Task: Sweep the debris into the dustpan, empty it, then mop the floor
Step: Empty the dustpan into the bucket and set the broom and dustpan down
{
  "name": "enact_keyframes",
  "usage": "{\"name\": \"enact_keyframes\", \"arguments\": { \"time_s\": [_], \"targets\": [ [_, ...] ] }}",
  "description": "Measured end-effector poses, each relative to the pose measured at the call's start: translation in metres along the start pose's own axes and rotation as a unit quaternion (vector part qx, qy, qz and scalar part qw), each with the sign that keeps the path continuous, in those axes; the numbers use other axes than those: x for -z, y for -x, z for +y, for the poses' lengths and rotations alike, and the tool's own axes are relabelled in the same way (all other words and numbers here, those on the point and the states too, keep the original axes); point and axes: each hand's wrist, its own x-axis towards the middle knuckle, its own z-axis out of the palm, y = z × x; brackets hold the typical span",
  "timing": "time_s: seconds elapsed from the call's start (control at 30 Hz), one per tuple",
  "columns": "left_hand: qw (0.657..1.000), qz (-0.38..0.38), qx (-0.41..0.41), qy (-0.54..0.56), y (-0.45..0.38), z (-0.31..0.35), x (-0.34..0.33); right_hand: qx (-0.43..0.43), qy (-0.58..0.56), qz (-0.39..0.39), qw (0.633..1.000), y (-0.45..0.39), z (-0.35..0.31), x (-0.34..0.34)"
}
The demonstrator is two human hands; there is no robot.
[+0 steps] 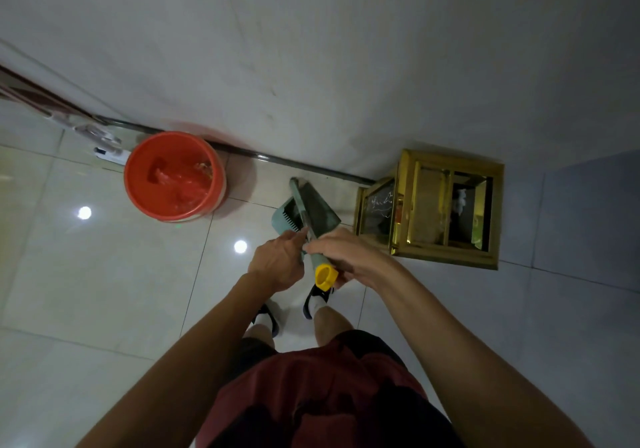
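A green dustpan (289, 215) with a comb edge stands on the tiled floor by the wall, and a grey-green broom (320, 213) stands in front of it. Both upright handles meet between my hands. My right hand (343, 257) grips the broom handle just above its yellow end cap (325, 276). My left hand (277, 260) holds the thin dustpan handle right beside it, fingers curled round it. A red bucket (173, 175) with water in it sits to the left against the wall.
A gold-framed bin (446, 208) stands against the wall at the right, close to the broom. A mop head (104, 142) lies by the wall behind the bucket. My feet (294, 309) are just below the hands. Glossy floor tiles spread to the left.
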Motion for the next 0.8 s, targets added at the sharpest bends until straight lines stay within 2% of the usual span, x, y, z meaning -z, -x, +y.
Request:
{"name": "enact_keyframes", "arguments": {
  "time_s": [0.13, 0.33, 0.43, 0.53, 0.8],
  "targets": [
    [0.999, -0.008, -0.015, 0.032, 0.001, -0.007, 0.002, 0.02, -0.011, -0.032, 0.999, -0.001, 0.002, -0.005],
    [0.989, -0.061, -0.084, 0.109, 0.001, -0.015, 0.018, 0.047, -0.035, -0.066, 0.996, -0.004, 0.01, 0.003],
    [0.989, -0.056, -0.059, 0.127, 0.001, -0.015, 0.026, 0.02, -0.061, -0.005, 0.998, -0.015, 0.016, 0.014],
    [0.989, -0.056, -0.052, 0.123, -0.001, -0.014, 0.029, -0.008, -0.04, 0.052, 0.998, -0.026, 0.029, 0.023],
    [0.987, -0.018, -0.063, 0.149, -0.015, -0.025, 0.023, -0.06, 0.027, 0.106, 0.992, -0.059, 0.055, 0.028]
  ]
}}
